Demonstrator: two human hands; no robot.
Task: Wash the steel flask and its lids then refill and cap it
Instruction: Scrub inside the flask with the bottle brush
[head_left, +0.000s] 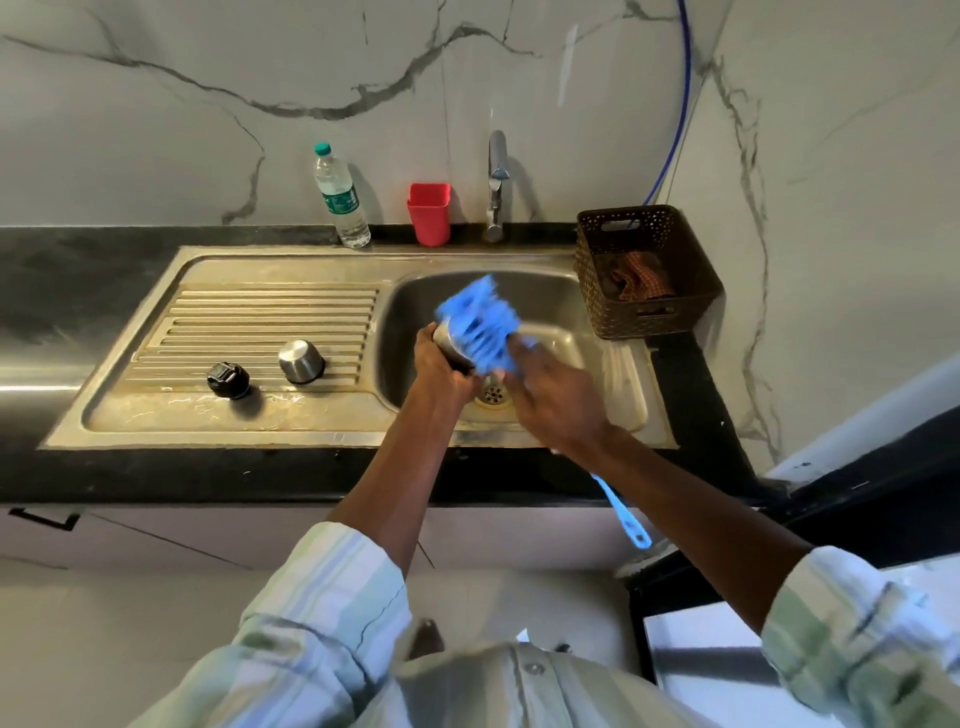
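Note:
My left hand (441, 364) grips the steel flask (445, 335) over the sink basin (576, 358); the hand and brush hide most of the flask. My right hand (550, 395) holds a blue bottle brush (480, 325) by its handle, whose end sticks out behind my wrist. The blurred bristle head lies against the flask's top. On the ribbed drainboard (249, 322) stand the steel cup lid (300, 361), upside down, and the black stopper lid (227, 380) to its left.
A tap (496, 182) rises behind the basin, with no water seen running. A red cup (429, 213) and a clear plastic water bottle (340, 197) stand at the back wall. A brown basket (644, 270) with a cloth sits right of the sink. The drain (492, 395) lies below my hands.

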